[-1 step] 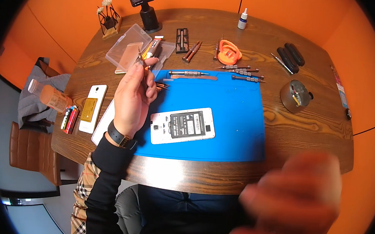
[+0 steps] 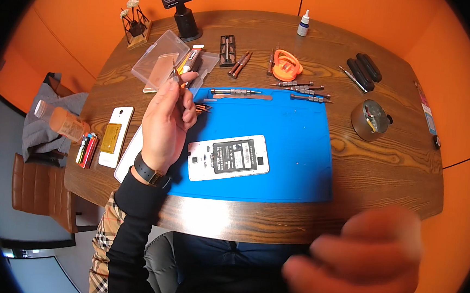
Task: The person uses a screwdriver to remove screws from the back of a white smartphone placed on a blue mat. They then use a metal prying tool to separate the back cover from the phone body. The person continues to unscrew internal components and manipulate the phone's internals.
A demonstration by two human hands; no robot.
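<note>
Head view, left grip (image 2: 166, 114) pinching slim tool (image 2: 175, 70), phone (image 2: 230, 158) between, right grip (image 2: 366, 259) state unclear

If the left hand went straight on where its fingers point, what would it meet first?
Probably the clear plastic box, or the tube close by. The left hand seems raised, though depth is unclear, so it might pass over both.

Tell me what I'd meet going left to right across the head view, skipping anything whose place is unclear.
Orange bottle → white phone → left hand → opened phone → dropper bottle → grey pot.
</note>
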